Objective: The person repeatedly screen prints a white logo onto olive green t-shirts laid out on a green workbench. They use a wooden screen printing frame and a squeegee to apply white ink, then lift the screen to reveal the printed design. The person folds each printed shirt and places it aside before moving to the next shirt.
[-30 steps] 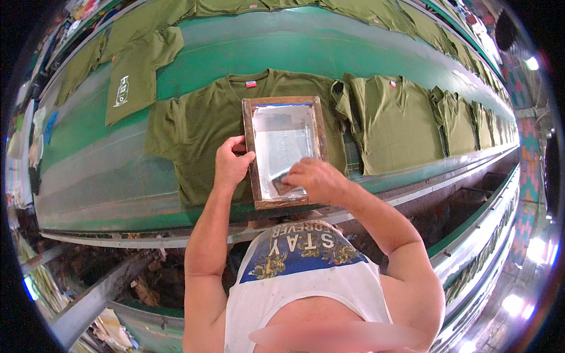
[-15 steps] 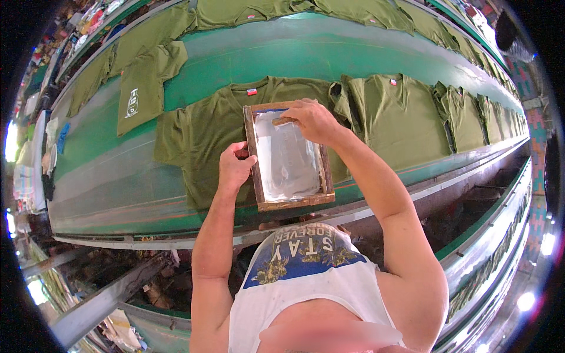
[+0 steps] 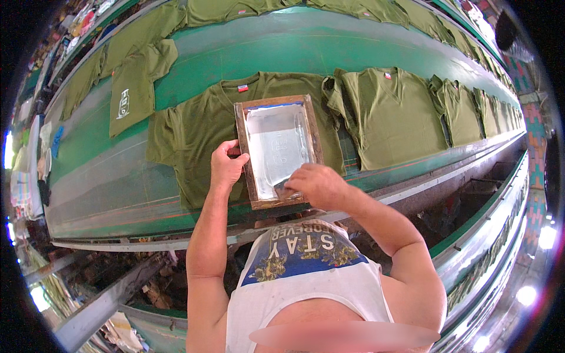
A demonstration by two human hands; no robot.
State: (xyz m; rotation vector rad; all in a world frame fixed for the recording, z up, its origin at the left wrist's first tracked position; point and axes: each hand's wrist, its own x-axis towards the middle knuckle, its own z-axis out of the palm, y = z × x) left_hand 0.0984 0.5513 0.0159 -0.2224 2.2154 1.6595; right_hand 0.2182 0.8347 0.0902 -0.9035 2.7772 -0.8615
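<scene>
A wooden-framed printing screen (image 3: 278, 204), its inner area smeared with white ink, lies on an olive T-shirt (image 3: 197, 126) spread on the green table. My left hand (image 3: 227, 166) grips the screen's left bar, thumb on top, fingers partly hidden beneath. At the near right corner inside the frame, my right hand (image 3: 318, 185) is closed around a small squeegee (image 3: 283, 189), most of which the fingers cover. Faint marks of a design show in the middle of the mesh.
More olive T-shirts (image 3: 394, 117) lie along the table (image 3: 247, 50) to the right and along its far side. At left, a folded olive shirt (image 3: 134, 88) bears a white print. A metal rail (image 3: 153, 244) edges the table nearest me.
My right hand has drawn the squeegee from the far end of the screen to its near end. Design marks now show in the mesh. My left hand keeps its grip on the frame.
</scene>
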